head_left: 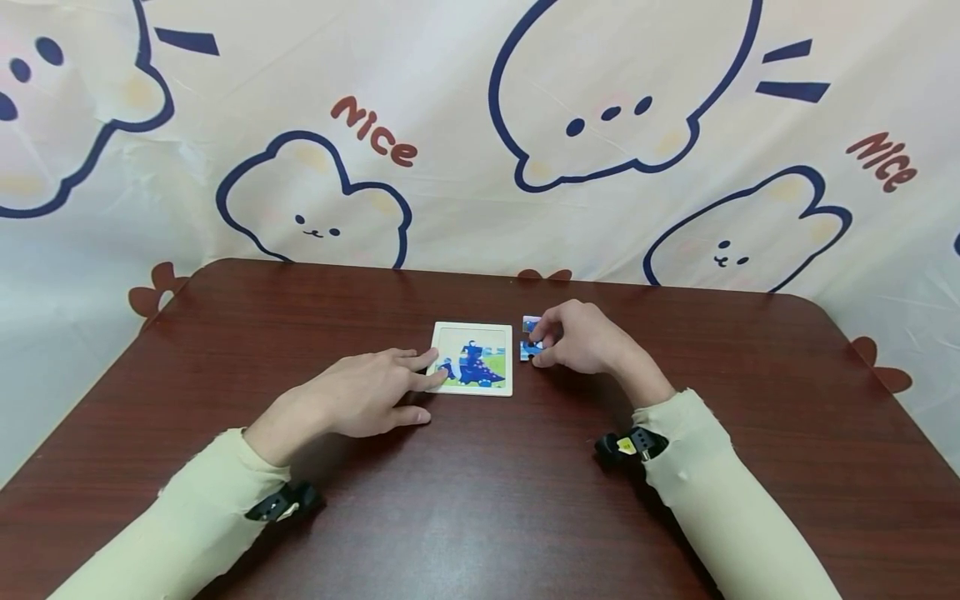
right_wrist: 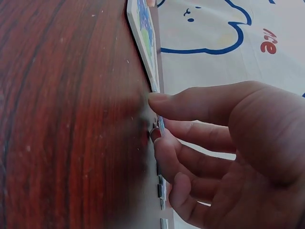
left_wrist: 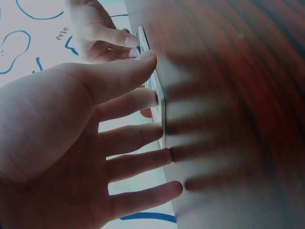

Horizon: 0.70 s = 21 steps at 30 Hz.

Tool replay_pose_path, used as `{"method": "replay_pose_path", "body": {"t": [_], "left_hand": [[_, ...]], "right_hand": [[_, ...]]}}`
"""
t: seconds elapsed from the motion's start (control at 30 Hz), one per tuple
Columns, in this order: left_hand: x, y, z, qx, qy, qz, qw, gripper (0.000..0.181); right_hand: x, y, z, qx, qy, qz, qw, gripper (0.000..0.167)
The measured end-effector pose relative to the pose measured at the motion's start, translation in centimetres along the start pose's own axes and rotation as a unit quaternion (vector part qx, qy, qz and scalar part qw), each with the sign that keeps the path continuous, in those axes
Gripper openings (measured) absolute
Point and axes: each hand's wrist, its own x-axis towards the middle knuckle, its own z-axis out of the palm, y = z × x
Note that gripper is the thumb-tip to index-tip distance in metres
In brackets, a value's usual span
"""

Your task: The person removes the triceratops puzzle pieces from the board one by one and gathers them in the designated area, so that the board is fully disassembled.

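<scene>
A square jigsaw puzzle board point(head_left: 472, 327) with a white frame lies flat on the table, showing a blue dinosaur-like figure on green. My left hand point(head_left: 367, 392) rests at its left edge, index and middle fingers over the frame, the rest spread beside it. In the left wrist view the fingers look fairly straight along the board's edge point(left_wrist: 163, 112). To the right of the board, my right hand point(head_left: 588, 337) has thumb and fingers curled at a blue jigsaw piece point(head_left: 527, 352), pinching it. Another jigsaw piece point(head_left: 530, 322) lies just behind, partly covered by the fingers.
Both sit on a dark reddish-brown wooden table point(head_left: 480, 500), whose far edge meets a pale cloth backdrop point(head_left: 450, 217) with cartoon outlines. Further piece edges point(right_wrist: 161, 191) show low beside the right fingers in the right wrist view. Each wrist wears a black strapped device point(head_left: 633, 444).
</scene>
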Motion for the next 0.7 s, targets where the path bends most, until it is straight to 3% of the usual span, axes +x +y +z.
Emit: {"method": "replay_pose_path", "body": {"t": [0.7], "left_hand": [[0.03, -0.03, 0.0, 0.002, -0.001, 0.003, 1.0, 0.058]], "right_hand": [[0.01, 0.23, -0.02, -0.009, 0.018, 0.013, 0.9997, 0.026]]}}
